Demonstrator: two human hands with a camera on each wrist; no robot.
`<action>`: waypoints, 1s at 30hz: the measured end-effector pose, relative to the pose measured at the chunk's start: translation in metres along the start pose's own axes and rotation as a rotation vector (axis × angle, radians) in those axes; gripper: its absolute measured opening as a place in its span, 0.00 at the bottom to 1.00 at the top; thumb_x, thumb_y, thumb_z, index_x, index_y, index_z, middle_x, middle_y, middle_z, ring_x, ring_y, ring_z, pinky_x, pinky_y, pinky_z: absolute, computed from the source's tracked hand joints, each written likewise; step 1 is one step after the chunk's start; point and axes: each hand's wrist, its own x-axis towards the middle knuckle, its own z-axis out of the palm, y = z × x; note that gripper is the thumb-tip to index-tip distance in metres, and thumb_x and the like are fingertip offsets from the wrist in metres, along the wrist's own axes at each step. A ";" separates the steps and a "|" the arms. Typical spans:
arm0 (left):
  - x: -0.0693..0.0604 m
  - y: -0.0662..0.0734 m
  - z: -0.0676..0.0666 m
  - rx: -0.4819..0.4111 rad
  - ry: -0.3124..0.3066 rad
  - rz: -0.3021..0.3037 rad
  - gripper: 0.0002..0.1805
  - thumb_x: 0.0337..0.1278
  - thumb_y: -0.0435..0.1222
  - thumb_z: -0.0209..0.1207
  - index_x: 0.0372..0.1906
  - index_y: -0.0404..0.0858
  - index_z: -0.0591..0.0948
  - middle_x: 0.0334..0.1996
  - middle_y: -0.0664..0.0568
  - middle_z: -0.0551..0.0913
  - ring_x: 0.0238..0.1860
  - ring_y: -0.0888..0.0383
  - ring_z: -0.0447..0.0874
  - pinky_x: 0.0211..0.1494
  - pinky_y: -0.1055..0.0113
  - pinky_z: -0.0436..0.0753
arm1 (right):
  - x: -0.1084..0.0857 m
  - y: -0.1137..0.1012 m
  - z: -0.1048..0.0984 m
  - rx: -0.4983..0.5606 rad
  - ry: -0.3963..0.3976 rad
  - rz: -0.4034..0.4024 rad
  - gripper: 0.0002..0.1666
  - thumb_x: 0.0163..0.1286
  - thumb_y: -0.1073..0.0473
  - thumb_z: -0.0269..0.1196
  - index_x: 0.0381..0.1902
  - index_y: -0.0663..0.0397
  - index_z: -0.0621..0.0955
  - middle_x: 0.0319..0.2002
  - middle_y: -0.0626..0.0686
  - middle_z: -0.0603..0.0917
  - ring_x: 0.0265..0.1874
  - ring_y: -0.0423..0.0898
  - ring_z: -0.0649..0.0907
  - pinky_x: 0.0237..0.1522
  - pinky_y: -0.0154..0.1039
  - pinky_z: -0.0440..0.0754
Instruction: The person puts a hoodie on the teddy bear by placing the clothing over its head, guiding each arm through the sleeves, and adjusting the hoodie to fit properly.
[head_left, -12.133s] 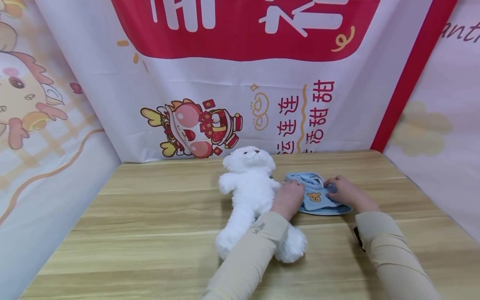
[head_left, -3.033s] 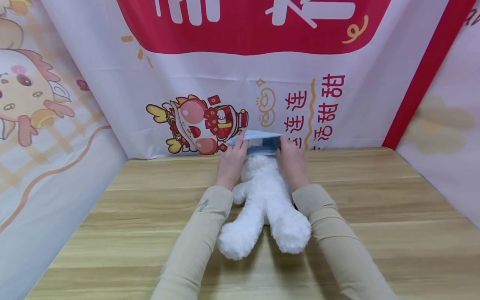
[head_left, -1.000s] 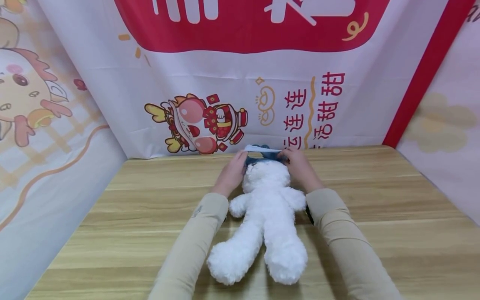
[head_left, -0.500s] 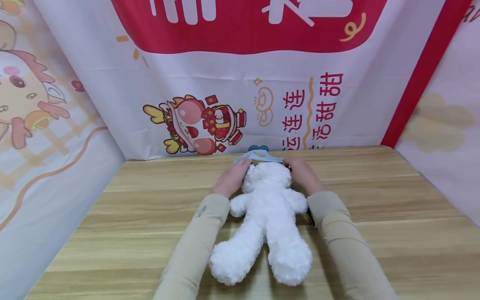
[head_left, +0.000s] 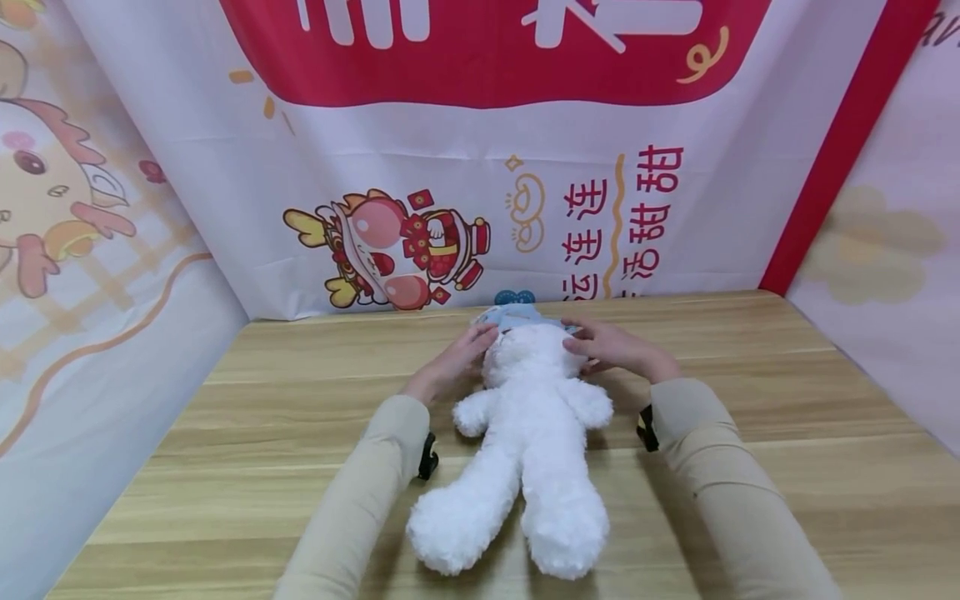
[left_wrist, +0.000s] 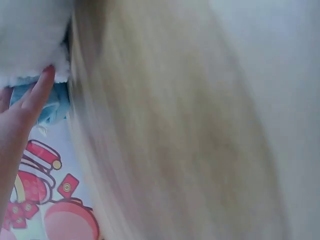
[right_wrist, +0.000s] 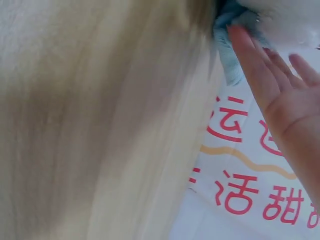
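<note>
A white plush bear (head_left: 534, 417) lies on its back, feet towards me. Light-blue cloth, looking like a hat (head_left: 517, 317), sits over the top of its head, and a darker blue bow-shaped piece (head_left: 514, 297) shows behind. My left hand (head_left: 456, 357) touches the left side of the head at the cloth's edge, its fingers extended. On the other side my right hand (head_left: 621, 346) rests against the head with spread, fairly straight fingers. In the right wrist view, a fingertip touches the blue cloth (right_wrist: 229, 62). The bear's face is hard to make out.
The wooden table (head_left: 300, 433) extends to both sides of the bear. Close behind its head hangs a white and red printed backdrop (head_left: 480, 133). A printed side cloth (head_left: 97, 292) borders the left, and another the right. Black devices (head_left: 428, 457) sit at the sleeve cuffs.
Earlier the blue cloth lay folded right of the bear, then both hands stretched it above the head. Now it sits on the head; the fingers have loosened and the hands have moved slightly outwards.
</note>
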 end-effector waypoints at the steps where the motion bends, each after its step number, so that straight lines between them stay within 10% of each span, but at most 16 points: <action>1: -0.001 -0.001 -0.001 0.019 -0.005 -0.008 0.33 0.72 0.51 0.43 0.75 0.45 0.50 0.75 0.44 0.51 0.74 0.44 0.54 0.72 0.47 0.63 | -0.001 -0.002 0.000 -0.004 -0.030 0.004 0.47 0.70 0.41 0.55 0.75 0.54 0.48 0.71 0.69 0.56 0.59 0.61 0.76 0.55 0.50 0.80; 8: 0.000 -0.002 0.004 0.248 0.043 -0.009 0.46 0.56 0.51 0.62 0.75 0.47 0.52 0.74 0.45 0.56 0.74 0.47 0.55 0.73 0.50 0.62 | 0.001 -0.007 0.005 0.012 -0.070 -0.008 0.49 0.66 0.48 0.61 0.74 0.61 0.50 0.69 0.67 0.60 0.49 0.50 0.78 0.53 0.45 0.81; 21: -0.007 0.007 -0.003 0.222 0.100 -0.033 0.36 0.59 0.54 0.58 0.70 0.48 0.62 0.72 0.48 0.60 0.72 0.48 0.59 0.70 0.49 0.67 | 0.020 -0.004 0.021 0.062 0.071 0.007 0.39 0.67 0.57 0.58 0.70 0.66 0.56 0.68 0.68 0.60 0.55 0.55 0.73 0.46 0.39 0.78; 30: -0.006 0.010 0.004 0.177 0.130 -0.035 0.34 0.61 0.53 0.57 0.66 0.42 0.65 0.68 0.47 0.64 0.70 0.50 0.61 0.72 0.51 0.62 | 0.019 -0.016 0.016 -0.194 0.122 0.014 0.30 0.62 0.58 0.61 0.59 0.67 0.69 0.60 0.67 0.72 0.59 0.60 0.72 0.64 0.56 0.68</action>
